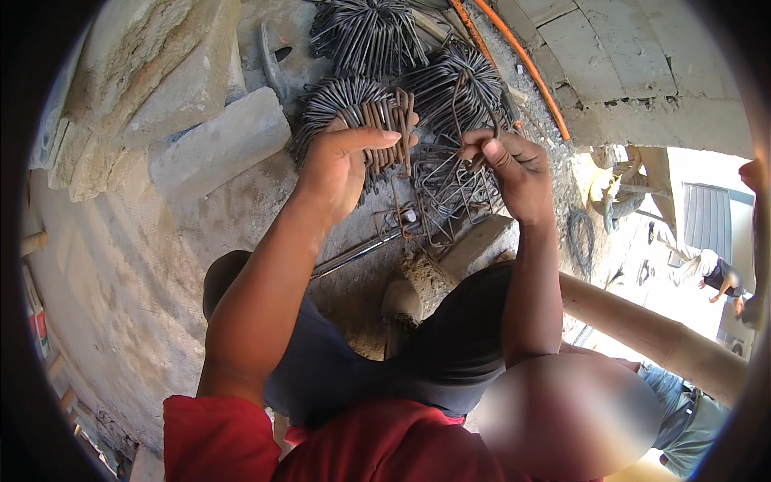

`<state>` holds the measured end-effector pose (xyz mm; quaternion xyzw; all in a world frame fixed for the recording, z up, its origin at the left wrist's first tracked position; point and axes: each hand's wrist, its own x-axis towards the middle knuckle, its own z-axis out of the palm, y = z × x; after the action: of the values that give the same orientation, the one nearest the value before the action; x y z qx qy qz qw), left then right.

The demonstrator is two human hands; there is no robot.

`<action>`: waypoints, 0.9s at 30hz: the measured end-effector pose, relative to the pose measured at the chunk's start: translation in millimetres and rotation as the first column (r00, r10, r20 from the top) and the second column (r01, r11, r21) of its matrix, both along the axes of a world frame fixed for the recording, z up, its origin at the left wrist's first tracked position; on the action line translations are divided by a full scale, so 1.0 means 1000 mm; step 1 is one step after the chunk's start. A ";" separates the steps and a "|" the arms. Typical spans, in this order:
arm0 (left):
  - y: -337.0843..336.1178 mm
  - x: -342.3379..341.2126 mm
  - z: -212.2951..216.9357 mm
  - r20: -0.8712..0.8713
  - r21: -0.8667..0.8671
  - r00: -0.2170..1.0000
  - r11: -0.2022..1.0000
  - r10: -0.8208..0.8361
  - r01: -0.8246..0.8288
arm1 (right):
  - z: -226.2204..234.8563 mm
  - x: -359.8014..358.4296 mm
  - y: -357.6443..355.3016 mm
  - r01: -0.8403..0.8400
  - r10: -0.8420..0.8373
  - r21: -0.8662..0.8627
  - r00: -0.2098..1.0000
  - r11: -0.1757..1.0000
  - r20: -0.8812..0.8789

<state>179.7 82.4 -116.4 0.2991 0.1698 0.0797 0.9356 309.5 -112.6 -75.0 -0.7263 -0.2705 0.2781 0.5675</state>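
We note the concrete floor carrying heaps of bent steel stirrups ahead of us. Our left hand clamps a rusty stirrup bundle, long axis upright. Just right of it, our right hand pinches a single stirrup, hands apart.

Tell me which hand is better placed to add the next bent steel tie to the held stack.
Right, probably. The right hand already pinches a loose tie, while the left hand is full, gripping the stack of ties.
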 end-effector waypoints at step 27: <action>0.000 -0.003 -0.007 0.037 -0.025 0.997 0.997 -0.068 0.069 | -0.026 -0.018 0.018 -0.060 0.092 -0.274 0.990 0.960 0.106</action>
<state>177.0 82.5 -123.0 0.2908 0.1434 0.0506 0.9446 291.1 -94.5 -101.0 -0.8011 -0.2908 0.2906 0.4349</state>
